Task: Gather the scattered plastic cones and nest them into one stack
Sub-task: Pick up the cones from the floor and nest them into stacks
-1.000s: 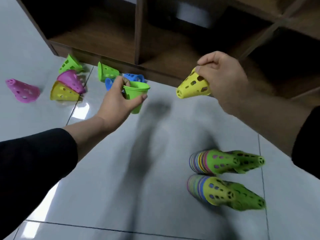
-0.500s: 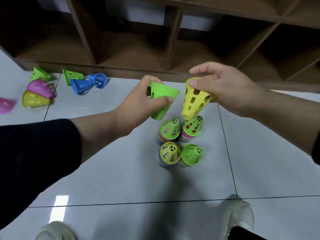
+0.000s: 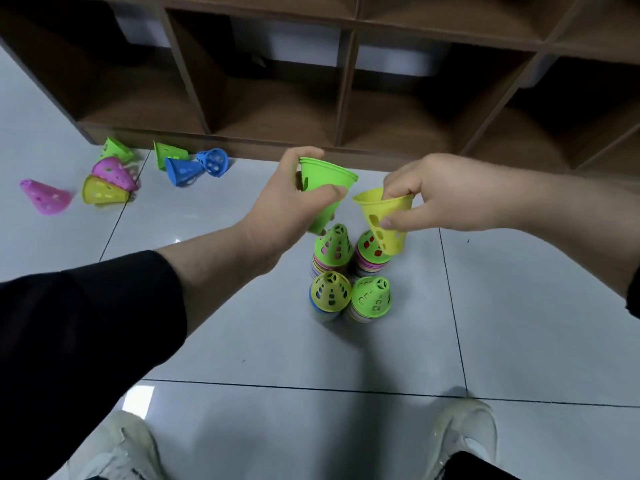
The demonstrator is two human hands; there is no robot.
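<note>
Green plastic cone point(image 3: 323, 188) sits mouth-up in the left hand point(image 3: 291, 209), fingers wrapped round its wall; the right hand point(image 3: 433, 195) pinches the yellow cone point(image 3: 386, 220) at its rim. Both hover just above four upright stacks point(image 3: 349, 275) on the tiled floor point(image 3: 242, 323). These perforated shells look light, thin and slightly flexible, so rim or wall grips suit. Loose cones point(image 3: 110, 178) lie far left.

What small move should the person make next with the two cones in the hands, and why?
Probably turn the yellow cone narrow end up and lower it onto a stack. The right hand pinches its rim, wide mouth up, just above the far right stack of four upright stacks. The left hand holds the green cone the same way, so it could follow.
</note>
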